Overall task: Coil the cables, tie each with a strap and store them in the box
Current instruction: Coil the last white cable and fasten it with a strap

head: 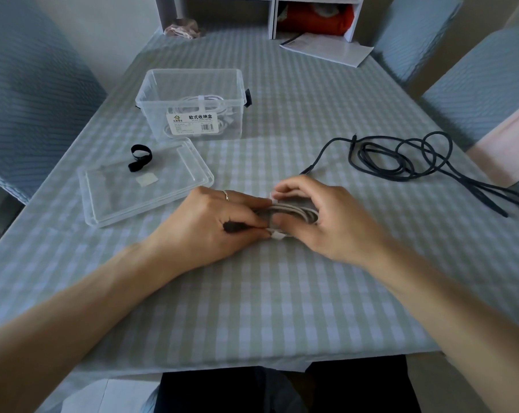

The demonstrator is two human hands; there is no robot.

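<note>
sitting in clear box (189, 84) — tied white cable (206, 104), lid (145, 181) off.

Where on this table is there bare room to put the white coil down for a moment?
Bare cloth lies between the hands and the near table edge, and between the clear box and the black cable. It is crowded on the left, where the lid holds a black strap, and on the right around the cable's loops.

A white label (192, 123) is showing on the front wall of the clear box (189, 84), at about eleven o'clock on the surface. Its bold line is reading "欧式收纳盒"; the logo and smaller print are too blurred to read.
</note>
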